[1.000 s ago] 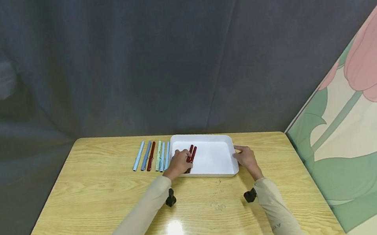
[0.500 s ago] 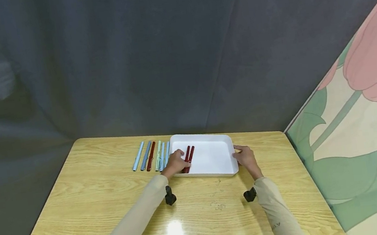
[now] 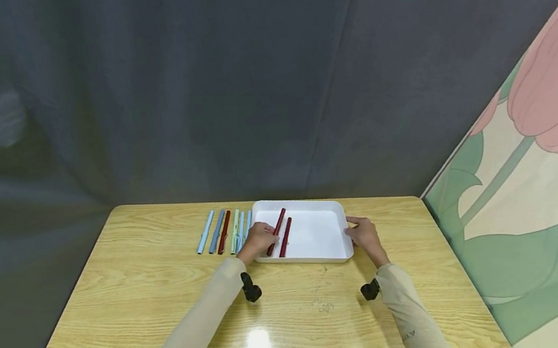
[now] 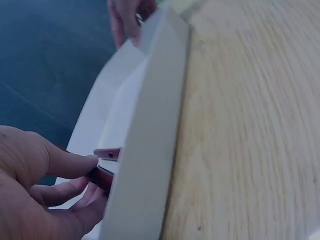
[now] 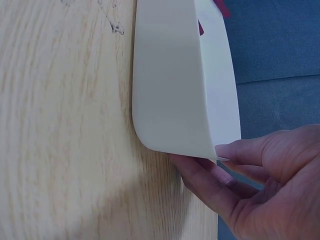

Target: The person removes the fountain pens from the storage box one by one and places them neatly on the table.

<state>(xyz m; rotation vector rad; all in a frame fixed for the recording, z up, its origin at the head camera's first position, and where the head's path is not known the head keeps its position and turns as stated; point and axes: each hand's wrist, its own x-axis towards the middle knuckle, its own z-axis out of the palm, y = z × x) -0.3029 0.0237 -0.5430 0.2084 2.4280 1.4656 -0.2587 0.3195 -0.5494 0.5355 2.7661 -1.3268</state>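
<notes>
A white tray (image 3: 318, 230) stands on the wooden table. My left hand (image 3: 258, 240) reaches over its left side and pinches a dark red pen (image 3: 281, 219) between thumb and fingers; the left wrist view shows the thumb (image 4: 75, 165) on that pen. A second dark red pen (image 3: 285, 238) lies in the tray just right of it, apart from the hand. At the tray's right wall my right hand (image 3: 364, 233) grips the rim, thumb over the edge and fingers against the outer side, as the right wrist view shows.
Left of the tray lies a row of pens: a light blue pen (image 3: 205, 232), a darker blue pen (image 3: 216, 231), a dark red pen (image 3: 224, 232), a pale green pen (image 3: 235, 232) and more light blue ones. A dark curtain (image 3: 246, 84) hangs behind the table.
The two red pens in the tray were close together and now stand apart. My left hand has shifted slightly left, and its pen now reaches further back. The right hand stays put.
</notes>
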